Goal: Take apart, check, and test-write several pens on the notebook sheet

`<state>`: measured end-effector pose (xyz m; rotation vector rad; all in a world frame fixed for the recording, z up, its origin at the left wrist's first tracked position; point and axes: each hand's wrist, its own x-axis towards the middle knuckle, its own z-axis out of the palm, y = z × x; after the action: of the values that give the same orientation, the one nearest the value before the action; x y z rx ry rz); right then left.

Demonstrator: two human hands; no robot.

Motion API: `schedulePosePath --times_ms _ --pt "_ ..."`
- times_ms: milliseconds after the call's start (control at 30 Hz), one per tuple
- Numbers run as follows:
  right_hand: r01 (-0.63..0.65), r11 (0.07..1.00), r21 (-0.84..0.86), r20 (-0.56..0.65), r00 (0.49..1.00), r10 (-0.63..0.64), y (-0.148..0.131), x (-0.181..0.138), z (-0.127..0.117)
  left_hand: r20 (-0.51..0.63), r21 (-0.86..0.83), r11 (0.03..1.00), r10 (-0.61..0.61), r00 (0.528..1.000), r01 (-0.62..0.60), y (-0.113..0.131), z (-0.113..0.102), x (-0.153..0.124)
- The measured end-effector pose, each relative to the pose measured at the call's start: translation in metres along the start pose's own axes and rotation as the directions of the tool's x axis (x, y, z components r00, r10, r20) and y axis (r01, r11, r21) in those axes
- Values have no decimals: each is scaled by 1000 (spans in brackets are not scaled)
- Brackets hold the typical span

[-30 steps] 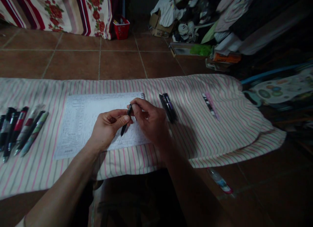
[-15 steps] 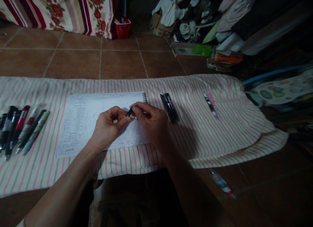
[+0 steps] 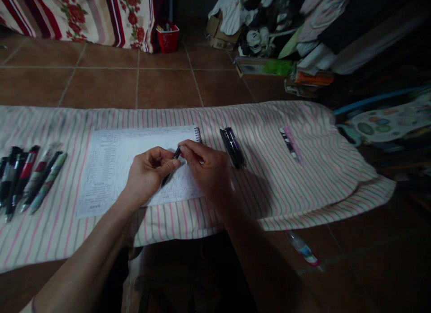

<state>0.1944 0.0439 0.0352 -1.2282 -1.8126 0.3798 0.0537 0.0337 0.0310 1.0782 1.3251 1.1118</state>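
Observation:
A black pen (image 3: 177, 153) is held between both hands above a spiral-bound pad (image 3: 134, 140) covered with fine print or scribbles. My left hand (image 3: 148, 171) is closed round the pen's middle, and its lower part slants out below the thumb. With thumb and forefinger my right hand (image 3: 207, 167) pinches the pen's upper end. Just right of the pad lie a few dark pens (image 3: 233, 147) side by side. Farther right are a black-and-white pen (image 3: 288, 143) and a pink one (image 3: 294, 144).
Several pens (image 3: 32, 178) lie in a row at the left on the striped cloth (image 3: 323, 169). Beyond the covered surface, a red basket (image 3: 167, 38) stands on the tiled floor. A plastic bottle (image 3: 303, 249) lies on the floor at the lower right.
The pen's lower part now shows below my left thumb, where it was hidden before. Both hands stay over the pad in nearly the same place.

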Motion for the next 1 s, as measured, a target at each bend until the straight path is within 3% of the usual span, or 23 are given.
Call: schedulePosePath --times_ms 200,733,900,1000 --pt "19 999 33 -35 999 -17 1 0 1 50 -99 995 24 998 -19 -1 1 2" --pt "123 991 53 -12 992 -122 1 1 0 71 8 995 95 993 -96 -4 -3 3" --pt "93 993 74 -3 996 -93 1 1 0 66 -5 995 96 993 -96 -5 -3 3" --pt "-3 993 121 -33 999 7 4 3 0 54 -3 996 89 995 -89 -3 -3 3"
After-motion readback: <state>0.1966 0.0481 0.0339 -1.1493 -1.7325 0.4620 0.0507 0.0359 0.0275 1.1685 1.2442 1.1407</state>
